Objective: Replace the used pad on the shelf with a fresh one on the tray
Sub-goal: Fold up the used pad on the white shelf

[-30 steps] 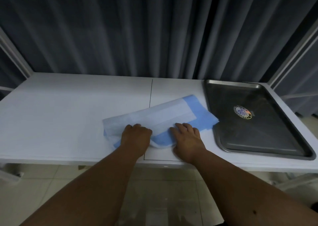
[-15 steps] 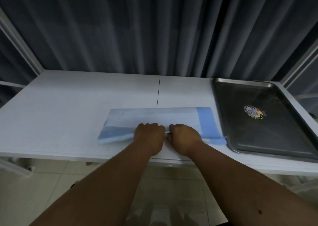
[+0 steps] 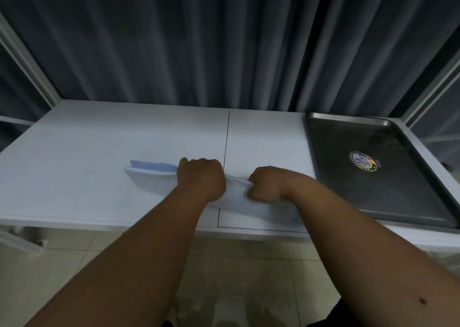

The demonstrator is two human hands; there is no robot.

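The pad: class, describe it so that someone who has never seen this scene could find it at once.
Start at the white shelf in front of the dark curtain. Near its front edge, left of the metal tray, lies the folded pad, gripped by the left hand and right hand. It alone is soft, pale and blue-edged.

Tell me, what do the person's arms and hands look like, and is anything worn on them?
Both forearms are bare right up to the bottom edge of the picture: no sleeves, gloves, watch or rings show. The left hand and right hand are bare too. The right forearm has a small dark mark.
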